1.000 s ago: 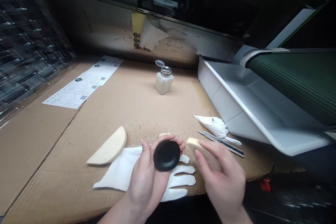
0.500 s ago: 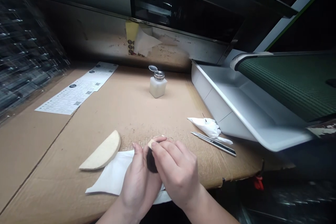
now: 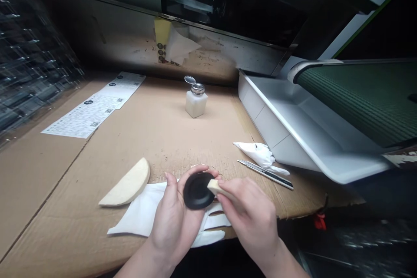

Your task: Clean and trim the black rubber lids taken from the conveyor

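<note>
Cradled in my left hand (image 3: pixel 174 221) is a small round black dish-shaped part (image 3: pixel 198 191), its hollow side facing me. Between thumb and fingers, my right hand (image 3: pixel 249 213) pinches a small cream-coloured piece of sponge (image 3: pixel 215 186), which meets the right rim of the black part. Beneath both hands a white glove (image 3: pixel 138 215) lies flat, its fingers pointing right. Left of it rests a cream half-round sponge (image 3: pixel 128 183), one end by the glove's edge.
A pump bottle (image 3: pixel 196 103) with its lid flipped up stands further back. To the right are a crumpled white cloth (image 3: pixel 260 154), a utility knife (image 3: pixel 267 175) and a grey-white tray (image 3: pixel 276 128). Printed sheets (image 3: pixel 78 117) and stacked clear plastic trays (image 3: pixel 29 52) are on the left.
My right hand has moved right and away from my left palm with the sponge piece. The black part now faces me more fully, and the glove's fingers have come into view.
</note>
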The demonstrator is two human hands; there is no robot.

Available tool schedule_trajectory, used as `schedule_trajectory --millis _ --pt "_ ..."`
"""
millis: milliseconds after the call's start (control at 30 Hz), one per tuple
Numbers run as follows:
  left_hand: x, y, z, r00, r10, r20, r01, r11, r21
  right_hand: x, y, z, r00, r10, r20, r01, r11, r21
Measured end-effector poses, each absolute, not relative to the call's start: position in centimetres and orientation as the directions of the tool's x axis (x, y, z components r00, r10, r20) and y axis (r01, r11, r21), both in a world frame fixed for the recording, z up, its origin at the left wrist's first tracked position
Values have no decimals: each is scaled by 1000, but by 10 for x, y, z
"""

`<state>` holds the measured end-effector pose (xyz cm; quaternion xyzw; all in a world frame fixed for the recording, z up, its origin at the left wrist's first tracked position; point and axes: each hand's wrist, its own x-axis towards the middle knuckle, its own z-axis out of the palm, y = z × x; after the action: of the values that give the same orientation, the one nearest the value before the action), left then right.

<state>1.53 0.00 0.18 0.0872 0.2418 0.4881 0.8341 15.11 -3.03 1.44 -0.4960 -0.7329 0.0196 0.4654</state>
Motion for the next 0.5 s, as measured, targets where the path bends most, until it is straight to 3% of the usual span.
schedule_trajectory --millis 200,433,500 --pt "16 -2 2 386 878 -284 -760 477 441 117 -27 4 -14 770 638 693 467 -549" --pt "15 -2 0 360 878 -315 -733 475 487 135 -39 6 -203 808 553 692 517 -503" --pt "16 -1 0 372 875 -310 -746 481 461 152 -40 15 -159 827 539 716 473 -514"
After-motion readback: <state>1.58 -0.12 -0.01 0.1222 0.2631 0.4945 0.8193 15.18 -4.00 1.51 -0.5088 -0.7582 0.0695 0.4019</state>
